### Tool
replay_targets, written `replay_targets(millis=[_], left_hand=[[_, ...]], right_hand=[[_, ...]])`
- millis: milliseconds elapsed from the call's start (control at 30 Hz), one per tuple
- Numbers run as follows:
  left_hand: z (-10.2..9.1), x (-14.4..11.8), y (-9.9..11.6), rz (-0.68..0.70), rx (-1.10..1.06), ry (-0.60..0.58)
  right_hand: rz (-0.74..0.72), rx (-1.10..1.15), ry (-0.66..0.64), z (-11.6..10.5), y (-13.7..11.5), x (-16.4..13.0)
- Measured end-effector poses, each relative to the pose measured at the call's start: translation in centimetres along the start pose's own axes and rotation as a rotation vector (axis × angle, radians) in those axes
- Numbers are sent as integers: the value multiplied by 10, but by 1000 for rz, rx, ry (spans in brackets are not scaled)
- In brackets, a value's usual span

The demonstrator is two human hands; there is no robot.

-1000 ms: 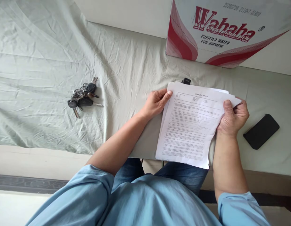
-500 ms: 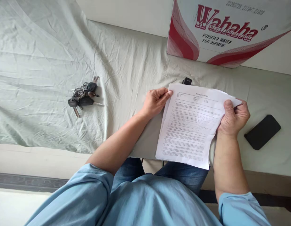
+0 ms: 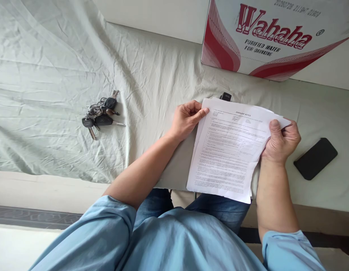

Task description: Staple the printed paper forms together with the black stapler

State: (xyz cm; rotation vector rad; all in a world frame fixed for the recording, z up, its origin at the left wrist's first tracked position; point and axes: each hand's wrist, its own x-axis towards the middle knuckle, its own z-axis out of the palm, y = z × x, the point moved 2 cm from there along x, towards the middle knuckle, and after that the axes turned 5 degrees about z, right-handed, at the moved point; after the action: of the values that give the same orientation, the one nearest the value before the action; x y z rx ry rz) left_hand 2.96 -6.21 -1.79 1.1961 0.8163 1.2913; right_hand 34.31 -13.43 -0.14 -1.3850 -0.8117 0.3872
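A small stack of printed paper sheets [image 3: 224,150], headed "OVERLEAF NOTES", is held up between both hands, its lower end over the table's near edge. My left hand [image 3: 188,119] pinches the upper left edge, thumb on top and fingers behind. On the other side, my right hand [image 3: 281,140] grips the upper right corner, its thumb pressed on the front and its fingers curled behind. The sheets are slightly fanned at the top and right. Behind their top edge pokes out part of a black object [image 3: 226,96], mostly hidden.
A bunch of keys [image 3: 102,114] lies at left on the pale cloth [image 3: 154,75] over the table. Right of my right hand rests a black phone-like slab [image 3: 316,159]. At the back right stands a red and white Wahaha water carton [image 3: 272,60].
The view has shifted very slightly. Both hands keep their hold on the paper sheets, and nothing else has visibly moved.
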Motion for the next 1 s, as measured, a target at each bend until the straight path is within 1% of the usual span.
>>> replay_targets(millis=[100,233,367,467,600,767,1000], left_hand=[[0,0,-1,-25,-16,19],[0,0,-2,-51,-28,17],[2,0,1,-83,-58,24],[4,-2,5,-109,-79,17],[5,-3,9,-99,-94,-16],[4,-4,9,-94,-117,-37],[5,-4,10,-91,-110,-31]], right_hand=[[-2,2,-8,-1,2,0],[0,3,-5,-1,3,1],[18,2,8,1,1,1],[6,13,-7,3,-2,0],[-37,-41,-28,2,-8,-3],[-94,-121,-22,0,-12,-5],[-101,-146,0,1,-14,-7]])
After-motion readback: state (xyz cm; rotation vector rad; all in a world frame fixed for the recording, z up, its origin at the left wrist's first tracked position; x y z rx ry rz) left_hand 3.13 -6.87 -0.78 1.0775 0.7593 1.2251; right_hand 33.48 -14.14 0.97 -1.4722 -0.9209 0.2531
